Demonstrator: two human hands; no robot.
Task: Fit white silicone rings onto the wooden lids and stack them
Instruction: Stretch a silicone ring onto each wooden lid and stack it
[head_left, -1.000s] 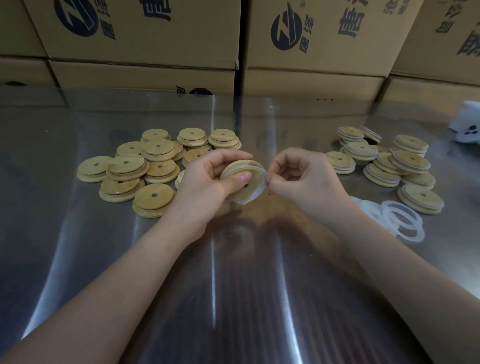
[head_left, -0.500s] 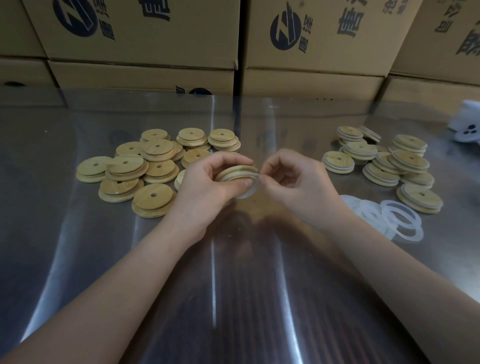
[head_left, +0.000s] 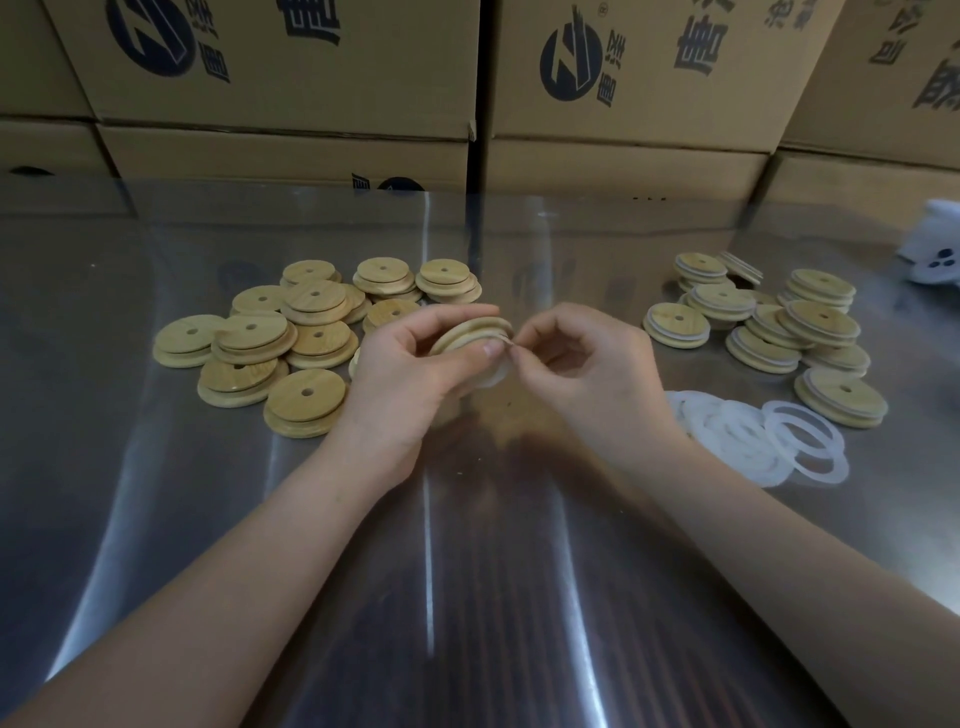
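Part of ring (head_left: 492, 375) behind lid (head_left: 470, 332)

Qty: 1 held lid (head_left: 470, 332), 2 lid piles (head_left: 270, 343), 1 ring heap (head_left: 748, 436).

Between your left fingers (head_left: 460, 318) and right fingers (head_left: 537, 328) sits one lid (head_left: 470, 332), held above the worktop (head_left: 467, 571), with a ring (head_left: 493, 375) hanging beneath it. Left of your fingers lies one heap of lids (head_left: 306, 332); right of them another heap (head_left: 769, 322), loose rings (head_left: 753, 436) nearer you. Cartons (head_left: 623, 104) stand behind.
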